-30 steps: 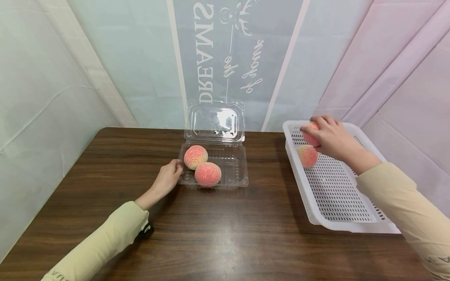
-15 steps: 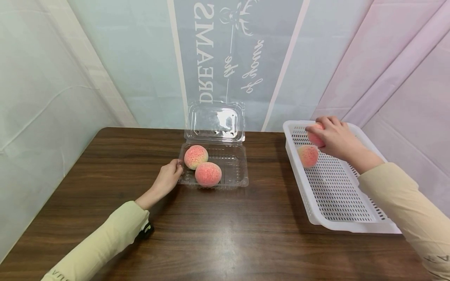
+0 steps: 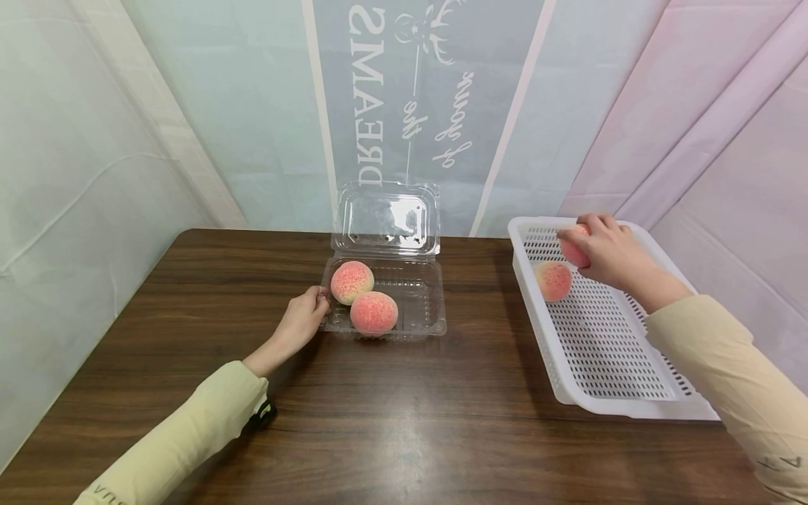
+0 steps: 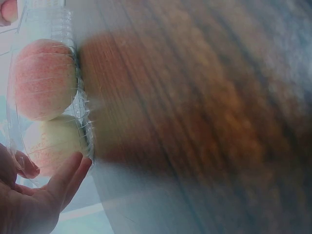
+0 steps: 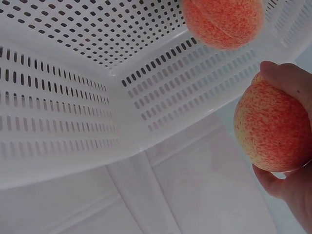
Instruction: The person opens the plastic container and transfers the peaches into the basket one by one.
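Observation:
My left hand (image 3: pixel 301 313) pinches the left rim of a clear plastic clamshell box (image 3: pixel 413 298), whose lid (image 3: pixel 386 217) stands raised at the back. Two peaches, a rear one (image 3: pixel 351 283) and a front one (image 3: pixel 374 313), sit in the box's left half. The left wrist view has the fingers (image 4: pixel 66 183) against the box's side, near the peaches. At the right, my right hand (image 3: pixel 612 254) grips another peach (image 5: pixel 275 126) by its sides, held up over the white basket (image 3: pixel 562 365). One more peach (image 3: pixel 553 281) lies in the basket, just below the held one.
The dark wooden table (image 3: pixel 404 414) carries both the box and the basket, with a stretch of bare wood between them. A printed cloth backdrop (image 3: pixel 435 91) hangs right behind the table's far edge. Something small and black (image 3: pixel 260 415) shows under the left sleeve.
My right hand, with the peach in it, has shifted a little to the right and slightly nearer. My left hand, the box and the other peaches have stayed put.

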### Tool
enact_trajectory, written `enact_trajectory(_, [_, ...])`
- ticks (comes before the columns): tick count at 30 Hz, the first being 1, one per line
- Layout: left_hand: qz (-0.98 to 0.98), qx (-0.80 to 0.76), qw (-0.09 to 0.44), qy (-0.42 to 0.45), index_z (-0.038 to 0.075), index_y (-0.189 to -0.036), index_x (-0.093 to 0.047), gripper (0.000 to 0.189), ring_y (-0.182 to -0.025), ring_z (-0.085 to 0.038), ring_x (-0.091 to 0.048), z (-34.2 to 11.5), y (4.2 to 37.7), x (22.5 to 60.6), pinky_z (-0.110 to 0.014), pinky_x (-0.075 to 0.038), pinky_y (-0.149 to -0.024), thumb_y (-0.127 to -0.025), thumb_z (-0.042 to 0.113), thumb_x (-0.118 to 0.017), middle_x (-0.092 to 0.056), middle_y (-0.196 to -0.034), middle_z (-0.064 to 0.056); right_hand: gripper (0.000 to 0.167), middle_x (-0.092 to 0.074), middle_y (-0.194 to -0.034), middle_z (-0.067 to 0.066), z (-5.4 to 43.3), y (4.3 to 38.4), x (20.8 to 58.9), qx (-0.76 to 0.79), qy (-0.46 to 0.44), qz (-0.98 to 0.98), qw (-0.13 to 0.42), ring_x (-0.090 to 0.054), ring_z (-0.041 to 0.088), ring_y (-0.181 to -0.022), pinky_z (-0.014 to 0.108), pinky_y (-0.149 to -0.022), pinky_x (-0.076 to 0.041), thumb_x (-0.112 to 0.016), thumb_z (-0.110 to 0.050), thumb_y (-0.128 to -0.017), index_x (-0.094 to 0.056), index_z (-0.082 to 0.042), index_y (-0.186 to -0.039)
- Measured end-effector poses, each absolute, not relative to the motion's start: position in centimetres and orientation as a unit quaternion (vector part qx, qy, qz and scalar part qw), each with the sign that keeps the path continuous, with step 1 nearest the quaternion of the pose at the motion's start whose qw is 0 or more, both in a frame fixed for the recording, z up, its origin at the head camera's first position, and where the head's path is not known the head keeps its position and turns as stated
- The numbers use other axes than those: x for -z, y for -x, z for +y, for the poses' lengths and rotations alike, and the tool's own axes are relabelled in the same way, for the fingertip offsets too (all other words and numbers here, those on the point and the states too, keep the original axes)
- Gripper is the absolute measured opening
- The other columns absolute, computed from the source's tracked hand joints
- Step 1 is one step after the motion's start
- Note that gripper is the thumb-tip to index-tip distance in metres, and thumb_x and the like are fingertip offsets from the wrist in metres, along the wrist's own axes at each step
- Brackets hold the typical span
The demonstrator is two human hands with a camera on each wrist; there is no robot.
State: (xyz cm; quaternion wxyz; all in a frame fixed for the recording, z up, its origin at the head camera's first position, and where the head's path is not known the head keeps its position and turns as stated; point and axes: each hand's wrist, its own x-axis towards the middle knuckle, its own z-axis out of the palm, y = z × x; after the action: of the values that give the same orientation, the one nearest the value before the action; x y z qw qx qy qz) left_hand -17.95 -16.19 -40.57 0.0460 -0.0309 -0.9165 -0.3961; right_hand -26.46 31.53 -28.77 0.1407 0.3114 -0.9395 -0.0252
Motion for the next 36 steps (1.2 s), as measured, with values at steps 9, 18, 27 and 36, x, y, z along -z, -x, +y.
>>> enact_trajectory(9, [-0.915, 0.399, 0.041, 0.031, -0.013, -0.112, -0.050, 0.031, -0.073, -0.023, -0.060, -16.2, 18.0, 40.5, -0.029, -0.047, -0.058, -0.091, 0.005, -0.036, -0.062, -0.086, -0.018, 0.057, -0.044, -0.103, 0.026, 32.1, 26.6, 29.1, 0.015, -0.295, -0.947, 0.129, -0.039, 0.047, -0.092, 0.060, -0.066, -0.035, -0.075, -0.002, -0.055, -0.053, -0.009, -0.108])
enact_trajectory(18, [-0.916, 0.398, 0.044, 0.032, -0.013, -0.112, -0.051, 0.031, -0.073, -0.023, -0.060, -16.2, 18.0, 40.6, -0.029, -0.046, -0.058, -0.090, 0.005, -0.036, -0.062, -0.086, -0.019, 0.056, -0.044, -0.102, 0.027, 32.6, 26.7, 29.5, 0.016, -0.279, -0.953, 0.118, -0.039, 0.048, -0.090, 0.060, -0.066, -0.037, -0.074, -0.001, -0.056, -0.054, -0.007, -0.108])
enact_trajectory(27, [-0.915, 0.399, 0.044, 0.029, -0.013, -0.112, -0.050, 0.031, -0.073, -0.023, -0.061, -16.2, 18.0, 40.5, -0.029, -0.046, -0.058, -0.091, 0.005, -0.037, -0.062, -0.087, -0.019, 0.058, -0.044, -0.100, 0.027, 33.7, 27.2, 30.3, 0.007, -0.261, -0.959, 0.111, -0.039, 0.048, -0.089, 0.059, -0.066, -0.037, -0.074, -0.001, -0.055, -0.055, -0.006, -0.110])
enact_trajectory(36, [-0.916, 0.397, 0.044, 0.030, -0.013, -0.112, -0.050, 0.030, -0.073, -0.022, -0.059, -16.2, 18.0, 40.5, -0.028, -0.045, -0.057, -0.091, 0.005, -0.037, -0.061, -0.087, -0.018, 0.060, -0.043, -0.103, 0.029, 34.2, 27.4, 30.8, -0.002, -0.231, -0.971, 0.067, -0.037, 0.050, -0.093, 0.060, -0.064, -0.038, -0.073, -0.003, -0.057, -0.052, -0.005, -0.113])
